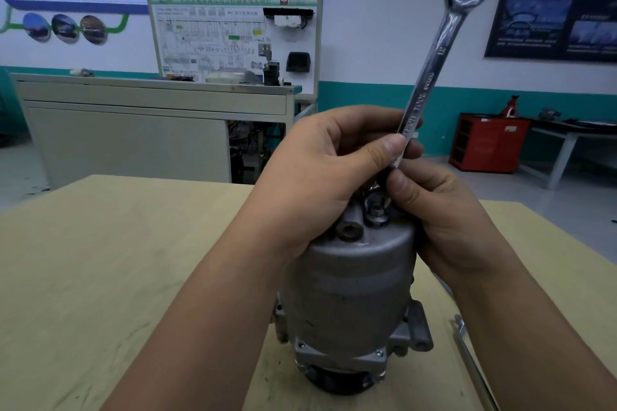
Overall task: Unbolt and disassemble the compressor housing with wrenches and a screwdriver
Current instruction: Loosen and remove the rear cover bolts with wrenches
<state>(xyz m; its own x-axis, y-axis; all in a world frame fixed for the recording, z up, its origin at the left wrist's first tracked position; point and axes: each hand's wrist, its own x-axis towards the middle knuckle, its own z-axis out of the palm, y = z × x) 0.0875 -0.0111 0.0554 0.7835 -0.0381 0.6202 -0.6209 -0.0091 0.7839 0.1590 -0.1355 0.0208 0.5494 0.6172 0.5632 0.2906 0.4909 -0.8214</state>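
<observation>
Wrench at the top bolt: seat it before pulling.
Grey cast-metal compressor housing (347, 284) stands on end at 6 o'clock on the pale wooden table (133, 260); a slim steel tool (470, 360) lies at its 4 o'clock. Your right hand (444, 210) curls round the chrome combination wrench (434, 53) low on the shank, and your left hand (320, 173) pinches it higher. Its lower end is hidden. Set it square on the hex bolt (376, 210). Red cabinet (487, 143) at 2 o'clock, grey bench (133, 123) at 10.

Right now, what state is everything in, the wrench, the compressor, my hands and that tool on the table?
Wrench: upright, open end up, lower end hidden between the hands.
Compressor: standing on end on the table, housing unopened.
Left hand: grips the wrench shank.
Right hand: holds the wrench's lower part.
Second tool: lying flat on the table, untouched.
</observation>
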